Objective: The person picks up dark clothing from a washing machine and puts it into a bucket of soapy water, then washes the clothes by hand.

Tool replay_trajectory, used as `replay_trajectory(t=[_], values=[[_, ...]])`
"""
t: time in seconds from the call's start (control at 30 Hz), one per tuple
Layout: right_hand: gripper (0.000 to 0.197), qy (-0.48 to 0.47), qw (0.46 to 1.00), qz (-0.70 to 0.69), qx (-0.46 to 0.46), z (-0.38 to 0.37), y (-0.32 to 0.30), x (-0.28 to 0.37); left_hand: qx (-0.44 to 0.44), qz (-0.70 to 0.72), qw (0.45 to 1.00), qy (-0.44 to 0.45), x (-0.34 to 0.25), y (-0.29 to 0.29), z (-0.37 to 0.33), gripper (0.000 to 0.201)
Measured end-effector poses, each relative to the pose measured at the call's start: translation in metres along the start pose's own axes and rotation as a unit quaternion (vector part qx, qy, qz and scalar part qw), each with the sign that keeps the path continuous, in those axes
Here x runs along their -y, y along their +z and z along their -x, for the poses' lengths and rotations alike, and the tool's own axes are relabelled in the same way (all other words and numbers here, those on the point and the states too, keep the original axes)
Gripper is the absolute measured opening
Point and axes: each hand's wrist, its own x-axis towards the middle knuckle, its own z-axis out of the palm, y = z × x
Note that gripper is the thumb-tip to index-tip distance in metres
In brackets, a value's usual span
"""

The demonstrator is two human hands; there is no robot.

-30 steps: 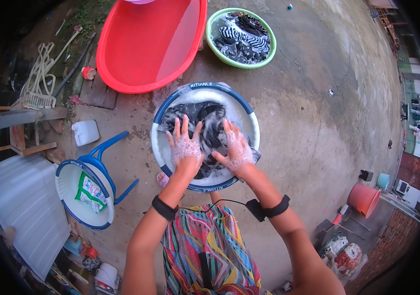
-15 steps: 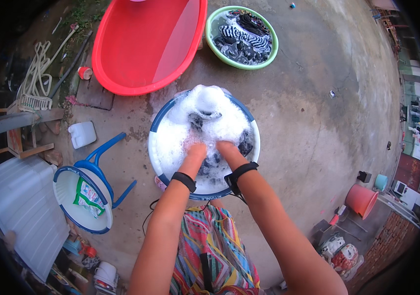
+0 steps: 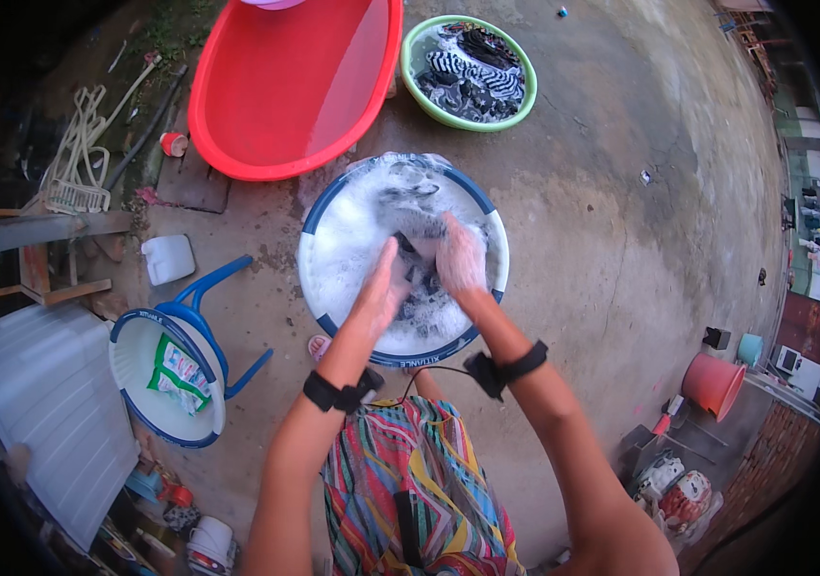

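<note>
A white basin with a blue rim (image 3: 310, 221) is full of suds and dark wet laundry. My left hand (image 3: 383, 286) is lifted out of the foam on the basin's left side, fingers close together against a dark wet garment (image 3: 418, 252). Opposite it, my right hand (image 3: 461, 257) is curled at the same cloth, with foam on its skin. The garment hangs between both hands over the suds; its lower part is in the foam. Motion blurs the fingertips and the cloth.
Beyond the basin are a large red tub (image 3: 237, 161) of water and a green basin (image 3: 525, 108) of soapy clothes. At left, a blue stool (image 3: 206, 288) supports a second white basin (image 3: 132, 384) containing a detergent bag (image 3: 180, 376). A white jug (image 3: 169, 259) stands nearby.
Both hands have come up out of the foam, where they were sunk to the wrists, and now bring the dark garment up between them. The foam mound at the far side has flattened.
</note>
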Motion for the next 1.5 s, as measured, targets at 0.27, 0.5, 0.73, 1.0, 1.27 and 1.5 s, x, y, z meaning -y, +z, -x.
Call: replay_trajectory(t=[0.27,0.5,0.73,1.0,1.27,1.5], values=[[0.025,-0.027,0.948,-0.238,0.208,0.104,-0.048,0.093,0.146,0.296,0.944,-0.029,0.012,0.017,0.034,0.053],[0.031,0.019,0.999,-0.023,0.038,0.025,-0.040,0.071,0.044,0.304,0.951,-0.036,0.035,0.004,0.039,0.034],[0.033,-0.058,0.992,-0.023,0.110,0.064,-0.008,0.071,0.385,0.230,0.889,0.094,0.019,-0.009,0.045,0.025],[0.026,0.014,0.990,-0.135,-0.044,-0.002,0.011,-0.026,0.016,0.191,0.981,0.000,-0.015,0.012,0.074,0.044],[0.068,-0.006,0.989,0.067,0.134,0.027,0.016,-0.026,-0.187,-0.741,0.585,0.271,-0.008,0.002,0.039,0.083],[0.035,0.161,0.954,0.164,0.195,-0.014,0.076,-0.048,-0.134,-0.818,0.545,0.128,-0.005,0.003,-0.036,0.075]])
